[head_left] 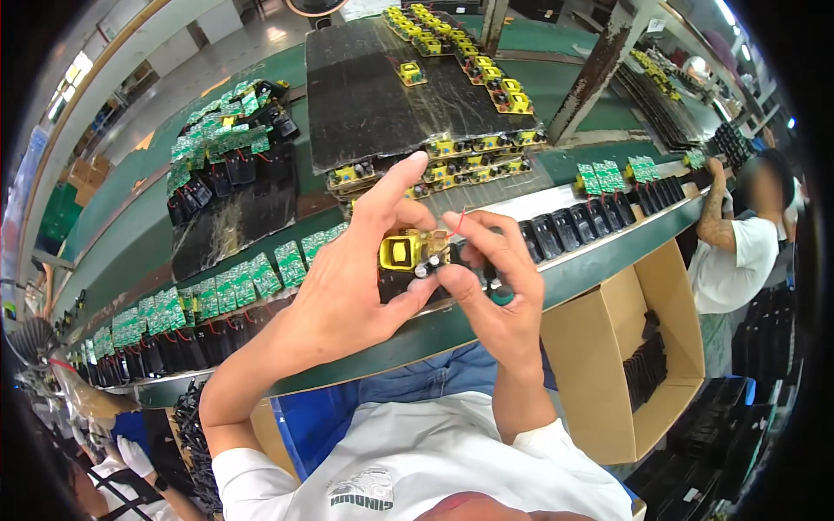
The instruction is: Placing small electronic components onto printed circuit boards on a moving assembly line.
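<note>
A small circuit board with a yellow transformer (400, 253) and silver-topped capacitors (428, 266) is held up in front of my body, over the near edge of the bench. My left hand (343, 282) grips its left side, thumb below and index finger stretched out past it. My right hand (502, 295) closes in from the right, with thumb and index fingertips at the board's right edge. Beside that index fingertip a thin red wire (460, 221) sticks up. Behind my right fingers is a small green part (502, 296), mostly hidden.
Green boards (230, 286) wired to black casings line the conveyor on the left; more black casings (582, 224) continue right. Stacked black sheets (365, 95) carry yellow-transformer boards ahead. A board heap (221, 139) lies far left. A cardboard box (591, 365) stands right, near a co-worker (738, 252).
</note>
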The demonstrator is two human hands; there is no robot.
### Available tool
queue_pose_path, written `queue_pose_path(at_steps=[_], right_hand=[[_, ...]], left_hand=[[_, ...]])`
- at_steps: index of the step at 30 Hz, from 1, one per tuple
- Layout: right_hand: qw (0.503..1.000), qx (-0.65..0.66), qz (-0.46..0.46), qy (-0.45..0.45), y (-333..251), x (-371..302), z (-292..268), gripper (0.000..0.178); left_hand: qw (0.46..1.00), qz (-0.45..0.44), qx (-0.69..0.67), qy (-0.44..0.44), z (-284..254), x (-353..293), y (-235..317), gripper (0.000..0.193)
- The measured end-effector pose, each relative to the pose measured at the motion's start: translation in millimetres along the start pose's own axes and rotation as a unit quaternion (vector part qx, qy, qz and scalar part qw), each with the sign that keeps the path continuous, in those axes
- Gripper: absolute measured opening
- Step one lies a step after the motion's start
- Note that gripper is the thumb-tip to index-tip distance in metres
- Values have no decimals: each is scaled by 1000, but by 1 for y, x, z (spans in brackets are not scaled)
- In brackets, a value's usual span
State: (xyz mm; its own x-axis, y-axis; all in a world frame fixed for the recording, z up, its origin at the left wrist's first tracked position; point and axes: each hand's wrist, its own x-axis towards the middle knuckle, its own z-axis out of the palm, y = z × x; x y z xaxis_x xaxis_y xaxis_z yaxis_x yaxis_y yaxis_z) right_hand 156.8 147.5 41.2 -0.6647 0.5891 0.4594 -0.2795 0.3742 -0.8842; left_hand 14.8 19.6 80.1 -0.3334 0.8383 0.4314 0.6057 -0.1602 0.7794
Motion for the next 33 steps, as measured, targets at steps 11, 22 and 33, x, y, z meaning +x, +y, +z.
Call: queue_pose_path(at_steps=[11, 22, 33], right_hand=[[961, -188, -200, 35, 2, -18, 2, 32], [996, 42, -70, 24, 6, -9, 6, 9], [996, 39, -63, -52, 24, 3, -14, 18]], left_hand=[[972, 142, 184, -35, 3, -4, 12, 83], [744, -314, -569, -154, 5, -25, -19, 38], [998, -57, -15, -27, 7, -7, -3, 9]])
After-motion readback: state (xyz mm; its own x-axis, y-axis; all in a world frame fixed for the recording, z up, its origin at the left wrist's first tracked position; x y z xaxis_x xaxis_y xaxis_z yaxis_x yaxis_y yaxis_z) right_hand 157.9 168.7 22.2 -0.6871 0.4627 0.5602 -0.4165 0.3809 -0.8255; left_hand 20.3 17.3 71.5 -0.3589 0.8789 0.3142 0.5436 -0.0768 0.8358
